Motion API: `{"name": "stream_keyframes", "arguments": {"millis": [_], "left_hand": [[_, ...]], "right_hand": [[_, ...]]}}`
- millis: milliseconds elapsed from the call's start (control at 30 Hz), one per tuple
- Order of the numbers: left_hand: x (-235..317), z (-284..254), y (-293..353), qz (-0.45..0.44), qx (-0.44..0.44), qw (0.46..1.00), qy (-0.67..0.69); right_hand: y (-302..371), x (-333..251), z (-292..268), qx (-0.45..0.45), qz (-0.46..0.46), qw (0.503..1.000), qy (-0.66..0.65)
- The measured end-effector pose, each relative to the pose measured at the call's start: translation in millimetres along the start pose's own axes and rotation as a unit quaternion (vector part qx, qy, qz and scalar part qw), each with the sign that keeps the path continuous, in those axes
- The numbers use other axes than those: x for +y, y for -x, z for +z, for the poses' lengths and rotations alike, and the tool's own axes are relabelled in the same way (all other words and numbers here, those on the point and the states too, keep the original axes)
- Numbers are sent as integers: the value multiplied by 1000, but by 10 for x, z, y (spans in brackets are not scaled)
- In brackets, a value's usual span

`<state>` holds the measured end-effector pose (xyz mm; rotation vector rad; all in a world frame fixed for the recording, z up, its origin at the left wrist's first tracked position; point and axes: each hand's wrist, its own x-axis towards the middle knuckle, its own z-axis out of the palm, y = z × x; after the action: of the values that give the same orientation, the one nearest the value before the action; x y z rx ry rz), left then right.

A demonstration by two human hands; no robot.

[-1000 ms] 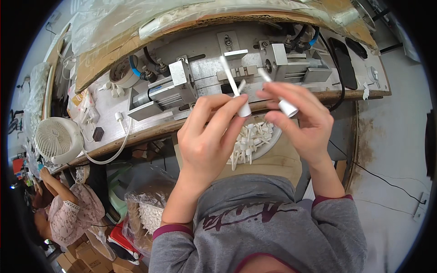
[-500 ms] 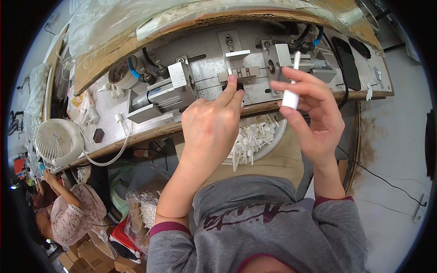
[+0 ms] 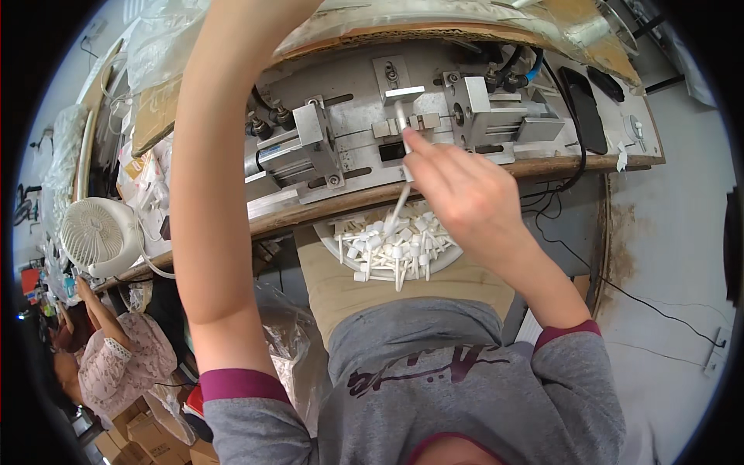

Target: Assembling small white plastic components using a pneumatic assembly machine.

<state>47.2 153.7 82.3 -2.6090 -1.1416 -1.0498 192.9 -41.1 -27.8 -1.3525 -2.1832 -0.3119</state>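
My right hand (image 3: pixel 461 182) is closed at the small metal clamping fixture (image 3: pixel 430 122), its fingertips on a white plastic stick (image 3: pixel 401 116) that stands in the fixture's slot. Under those fingers, a second white stick (image 3: pixel 398 208) slants down toward the pile; whether the hand touches it I cannot tell. Below, a white basin (image 3: pixel 446 263) on my lap holds many white sticks with thick caps (image 3: pixel 395 248). My left forearm (image 3: pixel 213 178) reaches up across the view, and its hand lies beyond the top edge.
Metal cylinder blocks stand left (image 3: pixel 314 136) and right (image 3: pixel 473 108) of the fixture. A cardboard sheet (image 3: pixel 159 116) overhangs the bench's back. At left is a white fan (image 3: pixel 97 236); at right, a black phone (image 3: pixel 585 108). Another person (image 3: pixel 128 353) sits at far left.
My left hand has left the fixture and gone up out of view. My right hand has moved left from above the bench's right side to the fixture, bringing its white stick there.
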Motion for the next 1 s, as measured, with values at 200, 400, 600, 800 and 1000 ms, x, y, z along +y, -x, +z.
{"name": "stream_keyframes", "arguments": {"millis": [200,400,600,800,1000], "left_hand": [[204,-76,-46,-79,-262,961,-28],[403,-265,253,-57,-116,992,-3],[266,-380,548,11,90,986,141],[473,-395,1246,-106,-16,937,331],[731,133,1792,-1,-81,988,129]], "right_hand": [[-74,-55,103,-42,-6,998,49],[-83,14,64,-68,20,997,8],[-268,56,-95,-104,7,995,-7],[-1018,606,-378,140,126,982,-23],[-1653,1356,-137,-41,173,983,-49]]}}
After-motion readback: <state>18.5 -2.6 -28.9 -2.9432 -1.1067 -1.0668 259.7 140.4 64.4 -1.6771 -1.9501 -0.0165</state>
